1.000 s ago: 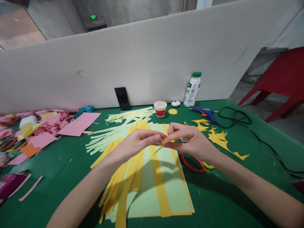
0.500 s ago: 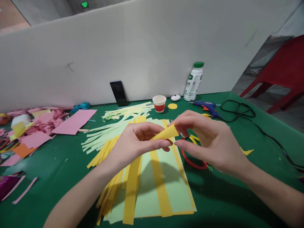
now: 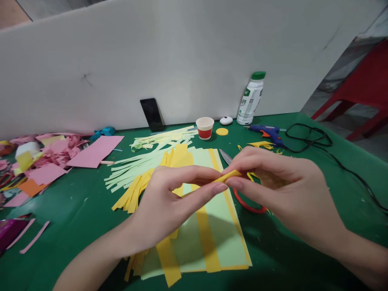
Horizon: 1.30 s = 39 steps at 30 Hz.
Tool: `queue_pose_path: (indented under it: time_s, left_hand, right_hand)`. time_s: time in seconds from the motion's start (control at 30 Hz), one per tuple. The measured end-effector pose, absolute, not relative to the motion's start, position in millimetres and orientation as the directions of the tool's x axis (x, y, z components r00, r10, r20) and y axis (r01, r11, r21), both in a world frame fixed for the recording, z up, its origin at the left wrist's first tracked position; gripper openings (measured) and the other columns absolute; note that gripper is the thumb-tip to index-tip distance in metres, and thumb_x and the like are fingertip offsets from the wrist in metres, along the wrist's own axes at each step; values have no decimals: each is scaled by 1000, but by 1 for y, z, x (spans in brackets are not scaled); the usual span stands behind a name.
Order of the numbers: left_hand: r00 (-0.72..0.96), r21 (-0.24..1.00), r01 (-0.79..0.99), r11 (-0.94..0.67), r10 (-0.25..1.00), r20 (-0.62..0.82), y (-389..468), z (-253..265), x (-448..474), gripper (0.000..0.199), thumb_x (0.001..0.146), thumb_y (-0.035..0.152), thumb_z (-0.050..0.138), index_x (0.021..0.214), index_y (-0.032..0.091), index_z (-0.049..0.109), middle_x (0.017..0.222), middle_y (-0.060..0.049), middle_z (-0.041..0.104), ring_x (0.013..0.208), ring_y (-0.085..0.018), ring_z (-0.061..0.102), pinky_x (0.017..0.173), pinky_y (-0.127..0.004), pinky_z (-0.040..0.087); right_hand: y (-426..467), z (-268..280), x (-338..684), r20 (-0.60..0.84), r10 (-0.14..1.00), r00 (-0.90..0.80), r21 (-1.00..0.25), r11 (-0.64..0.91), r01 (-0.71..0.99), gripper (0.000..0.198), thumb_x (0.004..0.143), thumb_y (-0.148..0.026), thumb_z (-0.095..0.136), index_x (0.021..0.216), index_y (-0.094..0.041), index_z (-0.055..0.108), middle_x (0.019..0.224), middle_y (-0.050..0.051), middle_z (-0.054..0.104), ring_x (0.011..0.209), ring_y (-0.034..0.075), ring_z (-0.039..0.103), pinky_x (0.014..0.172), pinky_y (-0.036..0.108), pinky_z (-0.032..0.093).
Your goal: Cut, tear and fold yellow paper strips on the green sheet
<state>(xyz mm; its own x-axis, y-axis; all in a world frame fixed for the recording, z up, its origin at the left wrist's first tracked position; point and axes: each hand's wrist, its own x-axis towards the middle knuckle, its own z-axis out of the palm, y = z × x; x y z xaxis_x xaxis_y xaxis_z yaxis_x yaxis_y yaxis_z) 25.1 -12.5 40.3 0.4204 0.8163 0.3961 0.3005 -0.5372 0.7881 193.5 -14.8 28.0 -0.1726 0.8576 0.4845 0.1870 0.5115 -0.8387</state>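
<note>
Far left: pink paper scraps (image 3: 63,155) heaped near the white panel (image 3: 182,56); green table (image 3: 91,220) shows between heap and left forearm. Left hand (image 3: 168,206) raised above cut yellow strips (image 3: 133,192), thumb and fingers pinching a small yellow paper piece (image 3: 230,176), held over the pale green sheets (image 3: 189,246) near their right edge. Right hand (image 3: 294,198) pinches its other end, fingertips almost meeting. Scissors (image 3: 250,207) partly beneath, by that edge. Farther right, glue gun (image 3: 268,132); green surface extends to table's edge.
</note>
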Motion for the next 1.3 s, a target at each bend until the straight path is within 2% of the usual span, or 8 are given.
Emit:
queue_pose_path:
  time_s: [0.1, 0.3, 0.53, 0.67, 0.8, 0.93, 1.07, 1.3]
  left_hand:
    - [373, 795, 292, -531, 829, 417, -14, 39, 24, 8, 77, 18, 60, 75, 22, 67, 69, 7, 69, 58, -6, 60, 54, -11, 47]
    - [351, 854, 233, -465, 859, 373, -16, 38, 25, 9, 78, 20, 59, 75, 20, 67, 69, 4, 70, 62, -9, 64, 60, -16, 51]
    - [296, 784, 320, -532, 842, 451, -15, 38, 25, 6, 73, 19, 65, 75, 22, 69, 72, 6, 70, 58, -7, 62, 55, -12, 49]
    - [271, 838, 304, -454, 884, 381, -11, 39, 24, 6, 72, 23, 66, 72, 24, 72, 69, 6, 71, 57, -9, 63, 51, -14, 50]
    - [269, 923, 202, -327, 925, 269, -6, 38, 23, 6, 67, 22, 70, 70, 26, 72, 69, 6, 71, 62, -10, 65, 56, -14, 52]
    - [292, 949, 145, -281, 928, 230, -3, 37, 23, 6, 67, 20, 71, 68, 26, 72, 68, 7, 71, 63, -9, 66, 58, -12, 52]
    - [257, 923, 190, -334, 925, 282, -4, 36, 24, 3, 67, 21, 70, 68, 23, 71, 65, 6, 70, 59, -9, 64, 53, -12, 52]
    - [252, 841, 272, -468, 878, 407, -10, 37, 28, 3, 70, 18, 67, 68, 20, 68, 66, 7, 70, 57, -5, 63, 54, -6, 49]
  right_hand:
    - [-17, 28, 193, 469, 870, -148, -855, 490, 171, 4, 71, -25, 64, 69, -24, 61, 63, 0, 55, 54, 10, 48, 41, 23, 37]
    - [-18, 27, 192, 468, 871, -148, -853, 489, 182, 5, 72, -21, 61, 68, -24, 59, 63, 0, 55, 54, 10, 49, 39, 22, 37]
    - [-18, 27, 190, 432, 882, -189, -865, 465, 189, 9, 71, -16, 58, 64, -22, 57, 55, -2, 49, 50, 8, 45, 38, 21, 33]
    - [-15, 24, 189, 410, 894, -180, -875, 441, 198, 8, 71, -17, 58, 65, -22, 58, 57, -2, 50, 51, 8, 45, 39, 20, 33]
    - [-13, 24, 188, 381, 910, -162, -893, 408, 190, 6, 71, -17, 59, 66, -21, 58, 58, -2, 52, 51, 8, 47, 40, 20, 35]
    - [-14, 24, 187, 396, 904, -159, -882, 423, 209, 6, 71, -17, 59, 66, -21, 59, 58, -1, 54, 53, 8, 48, 42, 20, 38]
    - [-15, 24, 187, 409, 898, -163, -874, 437, 213, 6, 71, -19, 60, 66, -20, 59, 58, -1, 53, 51, 8, 47, 41, 20, 37]
    - [-18, 28, 188, 339, 921, -193, -901, 376, 215, 7, 72, -18, 58, 66, -19, 58, 57, -3, 50, 50, 6, 46, 40, 16, 35]
